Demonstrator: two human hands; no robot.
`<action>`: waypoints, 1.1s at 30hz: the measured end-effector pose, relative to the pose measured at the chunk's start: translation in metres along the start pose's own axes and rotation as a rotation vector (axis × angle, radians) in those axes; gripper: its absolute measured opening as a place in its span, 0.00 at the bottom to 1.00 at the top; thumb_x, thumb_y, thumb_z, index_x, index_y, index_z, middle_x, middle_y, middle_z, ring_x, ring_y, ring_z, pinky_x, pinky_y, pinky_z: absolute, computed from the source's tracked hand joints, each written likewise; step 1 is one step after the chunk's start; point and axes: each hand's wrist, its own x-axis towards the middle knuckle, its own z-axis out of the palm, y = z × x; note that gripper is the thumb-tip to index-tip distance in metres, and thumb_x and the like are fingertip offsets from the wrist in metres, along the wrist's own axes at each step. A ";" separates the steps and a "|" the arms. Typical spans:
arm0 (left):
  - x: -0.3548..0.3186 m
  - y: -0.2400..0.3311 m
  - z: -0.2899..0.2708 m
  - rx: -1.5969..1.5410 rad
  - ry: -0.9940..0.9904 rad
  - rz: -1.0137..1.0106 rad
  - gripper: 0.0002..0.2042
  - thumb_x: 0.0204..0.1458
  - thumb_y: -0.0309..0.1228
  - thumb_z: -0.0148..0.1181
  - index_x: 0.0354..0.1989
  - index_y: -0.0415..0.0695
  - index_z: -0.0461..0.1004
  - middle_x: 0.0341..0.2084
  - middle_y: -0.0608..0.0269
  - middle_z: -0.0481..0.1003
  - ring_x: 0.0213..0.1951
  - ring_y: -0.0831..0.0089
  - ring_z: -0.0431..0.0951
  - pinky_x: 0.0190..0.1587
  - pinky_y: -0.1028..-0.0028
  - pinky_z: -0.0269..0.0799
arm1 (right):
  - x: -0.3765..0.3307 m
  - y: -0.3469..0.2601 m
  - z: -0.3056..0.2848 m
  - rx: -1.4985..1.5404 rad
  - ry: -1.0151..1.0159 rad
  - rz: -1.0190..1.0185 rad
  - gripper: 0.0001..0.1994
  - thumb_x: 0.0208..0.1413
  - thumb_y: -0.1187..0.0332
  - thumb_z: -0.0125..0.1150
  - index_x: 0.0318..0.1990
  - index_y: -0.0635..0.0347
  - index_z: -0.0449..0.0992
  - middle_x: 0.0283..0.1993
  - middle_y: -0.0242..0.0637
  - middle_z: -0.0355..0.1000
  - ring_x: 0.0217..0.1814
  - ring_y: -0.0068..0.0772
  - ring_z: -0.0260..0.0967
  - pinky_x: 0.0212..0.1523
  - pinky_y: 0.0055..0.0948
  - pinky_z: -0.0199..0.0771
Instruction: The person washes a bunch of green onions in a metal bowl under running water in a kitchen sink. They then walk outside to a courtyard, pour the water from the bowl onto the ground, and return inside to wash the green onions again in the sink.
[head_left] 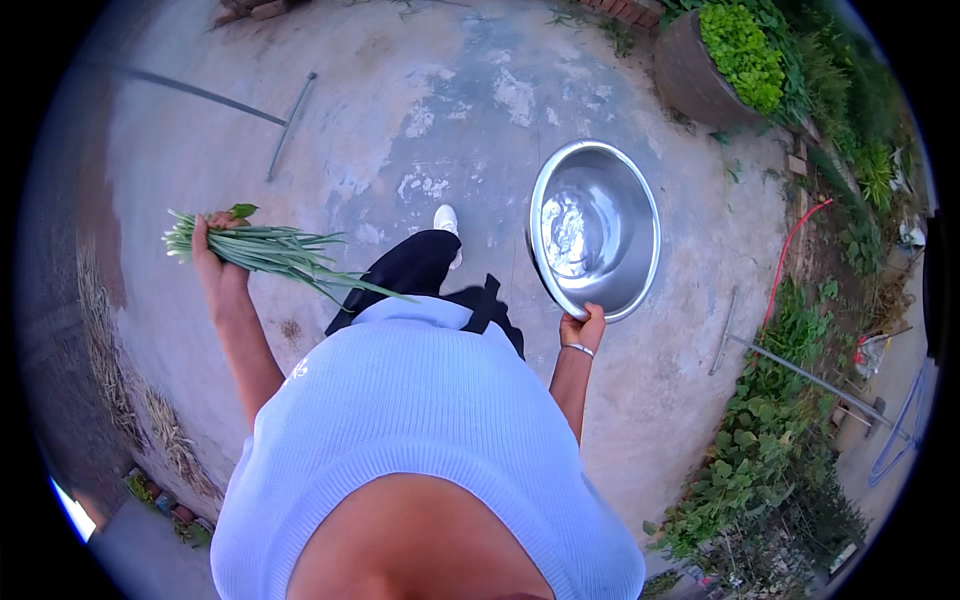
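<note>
Green stalks (285,252) in one hand, big shiny bowl (628,250) in the other

The bunch of green stalks is out on the person's left side, held well away from the bowl. The left hand (212,262) is wrapped tight around it, close to the white ends. Those white ends poke out past the fingers, and the long green tips fan out the other way, in front of the black pants (425,262). I can't tell if the tips touch the pants. One wide green leaf (243,210) sticks out by the fingers.

On the other side is the bowl — round, deep and silver. The right hand (583,327) pinches its near rim. The bowl is tipped, so we can see right inside. Bright spots shine in it, but I can't tell if they are water or just light. A silver band (578,349) goes around the right wrist.

The person wears a pale ribbed top (430,390) and a white shoe (446,217). Grey ground (640,400) with pale patches spreads all around. Farther out, a thin bar (291,125) is on the left, and dry straw (105,350) lies near the edge. On the right are leafy plants (745,455), a curvy red cord (785,255) — maybe a hose — and a brown pot (693,75) full of bright green leaves (740,55).
</note>
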 end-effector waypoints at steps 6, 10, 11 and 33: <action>0.171 -0.051 0.124 0.078 -0.016 -0.018 0.10 0.54 0.29 0.52 0.24 0.42 0.60 0.21 0.65 0.61 0.26 0.75 0.61 0.32 0.74 0.64 | 0.098 0.018 0.215 -0.052 0.053 0.020 0.05 0.40 0.78 0.52 0.26 0.58 0.64 0.25 0.30 0.63 0.25 0.25 0.64 0.24 0.25 0.67; 0.276 -0.081 0.169 0.055 0.018 0.034 0.10 0.54 0.29 0.51 0.25 0.42 0.59 0.21 0.64 0.61 0.26 0.75 0.62 0.32 0.74 0.64 | 0.181 0.017 0.343 -0.108 0.001 0.034 0.06 0.40 0.78 0.52 0.27 0.59 0.64 0.26 0.31 0.63 0.26 0.25 0.63 0.24 0.25 0.67; 0.300 -0.088 0.181 0.052 0.035 0.052 0.10 0.54 0.29 0.51 0.25 0.42 0.59 0.21 0.64 0.61 0.26 0.75 0.62 0.32 0.74 0.64 | 0.203 0.015 0.374 -0.124 -0.005 0.044 0.06 0.40 0.79 0.52 0.27 0.59 0.64 0.26 0.31 0.63 0.26 0.25 0.63 0.24 0.26 0.67; 0.694 -0.105 0.305 -0.177 0.321 0.364 0.09 0.53 0.29 0.53 0.25 0.41 0.60 0.22 0.65 0.61 0.27 0.74 0.63 0.31 0.74 0.65 | 0.470 0.106 1.023 -0.791 -0.042 -0.054 0.09 0.36 0.82 0.53 0.27 0.63 0.64 0.20 0.36 0.63 0.16 0.27 0.61 0.13 0.30 0.63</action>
